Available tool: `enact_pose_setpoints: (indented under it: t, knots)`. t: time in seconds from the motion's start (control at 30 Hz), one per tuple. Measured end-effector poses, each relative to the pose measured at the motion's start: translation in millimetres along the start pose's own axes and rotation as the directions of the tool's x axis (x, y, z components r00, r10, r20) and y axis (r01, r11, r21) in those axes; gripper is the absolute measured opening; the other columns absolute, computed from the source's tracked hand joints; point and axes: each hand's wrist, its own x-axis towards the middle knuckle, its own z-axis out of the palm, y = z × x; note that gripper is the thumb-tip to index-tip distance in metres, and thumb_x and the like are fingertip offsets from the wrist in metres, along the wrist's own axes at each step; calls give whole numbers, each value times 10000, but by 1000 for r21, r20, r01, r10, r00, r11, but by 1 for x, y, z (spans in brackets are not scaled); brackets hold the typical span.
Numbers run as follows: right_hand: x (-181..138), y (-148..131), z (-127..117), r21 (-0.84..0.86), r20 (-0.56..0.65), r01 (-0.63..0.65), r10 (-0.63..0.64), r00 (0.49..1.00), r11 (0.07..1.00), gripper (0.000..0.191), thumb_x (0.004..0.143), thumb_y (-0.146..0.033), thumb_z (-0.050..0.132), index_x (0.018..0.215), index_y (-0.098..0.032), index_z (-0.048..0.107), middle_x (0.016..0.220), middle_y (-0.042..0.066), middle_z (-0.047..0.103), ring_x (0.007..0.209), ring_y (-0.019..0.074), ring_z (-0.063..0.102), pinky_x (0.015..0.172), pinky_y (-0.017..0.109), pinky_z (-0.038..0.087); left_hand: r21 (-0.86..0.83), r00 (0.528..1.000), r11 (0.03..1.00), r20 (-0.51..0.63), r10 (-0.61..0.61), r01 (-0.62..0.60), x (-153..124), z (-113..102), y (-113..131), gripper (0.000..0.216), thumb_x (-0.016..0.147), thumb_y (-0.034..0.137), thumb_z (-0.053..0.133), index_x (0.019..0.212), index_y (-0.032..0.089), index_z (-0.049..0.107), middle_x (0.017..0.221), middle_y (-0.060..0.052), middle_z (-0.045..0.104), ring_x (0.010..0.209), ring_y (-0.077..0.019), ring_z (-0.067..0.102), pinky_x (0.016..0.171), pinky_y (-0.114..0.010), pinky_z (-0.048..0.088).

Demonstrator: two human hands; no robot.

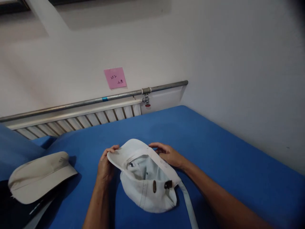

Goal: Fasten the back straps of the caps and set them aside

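The white cap (145, 183) lies between the 2 hands, upside down on the blue cover (226, 159), with its hollow facing up. Its long axis runs from the brim (124, 152), at the far end level with the fingertips, back to the crown, which bulges toward the person just below the wrists.

The left hand (106, 167) is clamped on the brim's left edge, fingers curled over the rim. The right hand (169, 156) rests on the opposite edge with its fingers laid flat along the band. I cannot tell whether its thumb pinches underneath. The hands are apart, 1 on each side of the cap, both touching it, so neither is nearer.

The cap is soft pale cloth, creased, with a light lining and dark stitching. A small brown oval tab (154, 186) and a darker tab (168, 184) sit inside the near rim. A white strap (188, 201) trails from it under the right forearm.

Well to the left of the left hand lies a beige cap (40, 176), untouched.
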Motion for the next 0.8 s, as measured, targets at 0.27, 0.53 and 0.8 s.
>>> enact_pose_setpoints:
  t: [0.27, 0.53, 0.8]
  knots:
    - [-4, -15, 11, 14, -9, 12, -12, 1000, 1000, 341, 821, -386, 517, 1073, -211, 668, 1064, 38, 680, 987, 206, 595, 890, 335, 422, 58, 994, 998, -112, -17, 24, -2, 10, -2, 196, 518, 207, 771, 680, 193, 661, 1051, -17, 671, 855, -179, 642, 704, -277, 515]
    - [0, -10, 17, 158, -216, -114, 147, 965, 981, 162, 650, -219, 603, 796, -184, 664, 721, -24, 646, 667, 135, 555, 628, 240, 415, 363, 948, 876, 78, 309, -316, -13, 14, 5, 394, 718, 245, 661, 1109, 290, 671, 1232, -31, 629, 1169, -231, 544, 1015, -366, 390]
    - [8, 1, 3, 267, -428, -134, 242, 871, 954, 152, 623, -199, 584, 773, -178, 602, 685, -9, 612, 600, 122, 532, 566, 233, 411, 503, 753, 683, 650, 105, -529, -47, 52, 6, 373, 633, 211, 735, 1003, 259, 739, 1151, -83, 677, 1249, -336, 457, 1125, -490, 205]
